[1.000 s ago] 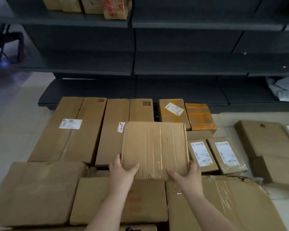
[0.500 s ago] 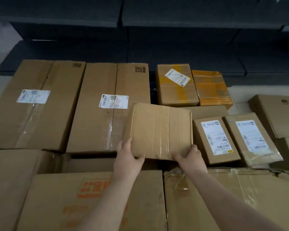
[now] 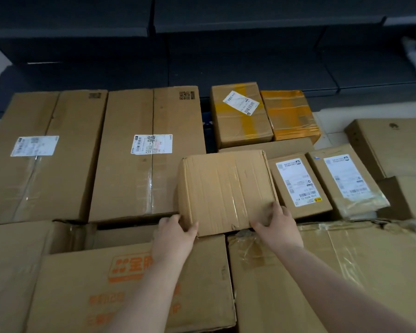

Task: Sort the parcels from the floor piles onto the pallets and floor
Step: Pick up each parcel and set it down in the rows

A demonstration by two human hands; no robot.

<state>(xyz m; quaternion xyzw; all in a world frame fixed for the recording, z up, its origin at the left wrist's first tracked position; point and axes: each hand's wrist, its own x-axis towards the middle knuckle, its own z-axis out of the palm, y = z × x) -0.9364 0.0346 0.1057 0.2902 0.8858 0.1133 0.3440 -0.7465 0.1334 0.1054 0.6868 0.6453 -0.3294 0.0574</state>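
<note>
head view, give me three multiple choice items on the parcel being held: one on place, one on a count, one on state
1. Where is the plain taped box that both hands hold?
A. just left of two small labelled parcels
B. on the dark shelf
C. on the bare floor

2. How many boxes wrapped in orange tape lie behind it?
A. none
B. two
C. five

3. How are the hands on it?
A. both off it
B. only the left hand grips it
C. each grips a near corner

Answers: 1 A, the nearer labelled parcel and its twin lie to its right. 2 B, the labelled orange-taped box and the fully orange one. 3 C, left hand and right hand curl round its near corners.
</note>
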